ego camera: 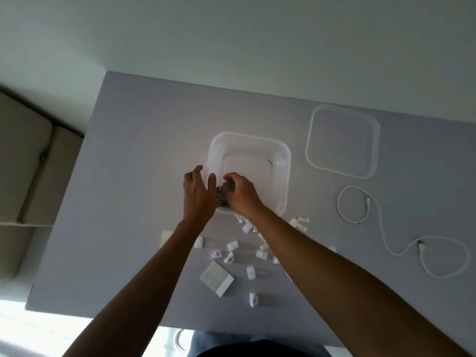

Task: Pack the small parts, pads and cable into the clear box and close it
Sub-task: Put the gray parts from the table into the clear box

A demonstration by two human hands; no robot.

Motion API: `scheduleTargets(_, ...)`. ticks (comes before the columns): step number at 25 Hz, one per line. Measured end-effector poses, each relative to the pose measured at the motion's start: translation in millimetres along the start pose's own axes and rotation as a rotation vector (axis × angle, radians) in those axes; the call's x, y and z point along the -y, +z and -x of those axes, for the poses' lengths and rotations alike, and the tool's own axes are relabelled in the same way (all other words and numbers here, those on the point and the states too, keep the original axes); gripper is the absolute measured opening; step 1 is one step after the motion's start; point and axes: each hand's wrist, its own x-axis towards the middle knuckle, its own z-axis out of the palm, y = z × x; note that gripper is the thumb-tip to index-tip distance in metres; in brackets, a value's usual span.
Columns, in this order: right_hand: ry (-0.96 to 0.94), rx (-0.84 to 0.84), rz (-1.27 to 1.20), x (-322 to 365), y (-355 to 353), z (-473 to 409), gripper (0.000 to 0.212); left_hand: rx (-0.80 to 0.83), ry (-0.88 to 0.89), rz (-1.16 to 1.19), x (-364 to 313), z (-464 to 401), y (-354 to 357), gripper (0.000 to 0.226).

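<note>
The clear box (282, 161) stands open in the middle of the grey table. My right hand (242, 193) is over its near left corner, fingers closed on a clump of small dark parts (223, 194). My left hand (198, 194) is right beside it at the box's left wall, fingers spread, touching the same clump. Several small white clips (232, 246) lie scattered in front of the box. A stack of white square pads (217, 277) lies nearer me. The white cable (381, 222) curls on the table at the right.
The clear lid (342, 141) lies flat to the right of the box, near the table's far edge. A wall rises behind the table. A beige seat (23, 176) stands off the table's left edge. A thin white pad (167, 237) lies under my left forearm.
</note>
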Motion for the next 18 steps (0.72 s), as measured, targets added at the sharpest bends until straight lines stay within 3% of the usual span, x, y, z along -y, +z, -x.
scheduleTargets(2,-0.066,0.055,0.108,-2.4,4.9,4.3,0.043,0.075,-0.03,0.033,3.0,-4.2,5.8,0.043)
scheduleTargets(5,-0.135,0.133,0.187,-4.1,7.5,11.9,0.047,0.048,-0.041,0.115,8.5,-7.7,8.8,0.041)
scheduleTargets(8,-0.19,-0.037,0.087,-7.7,2.1,15.7,0.037,0.024,-0.052,0.151,12.6,-9.4,11.9,0.041)
scheduleTargets(10,-0.096,-0.213,0.122,-12.6,-7.2,12.8,0.035,0.015,-0.057,0.147,13.7,-9.8,13.3,0.042)
scheduleTargets(11,-0.002,-0.223,0.165,-15.6,-11.7,10.4,0.037,0.01,-0.049,0.144,13.7,-9.6,13.7,0.042)
scheduleTargets(14,0.269,-0.07,0.209,-25.4,-16.5,0.0,0.044,-0.008,-0.026,0.145,16.3,-10.4,15.0,0.041)
scheduleTargets(18,0.296,0.017,0.121,-24.5,-6.5,-10.6,0.046,-0.002,-0.032,0.16,15.2,-9.4,14.7,0.041)
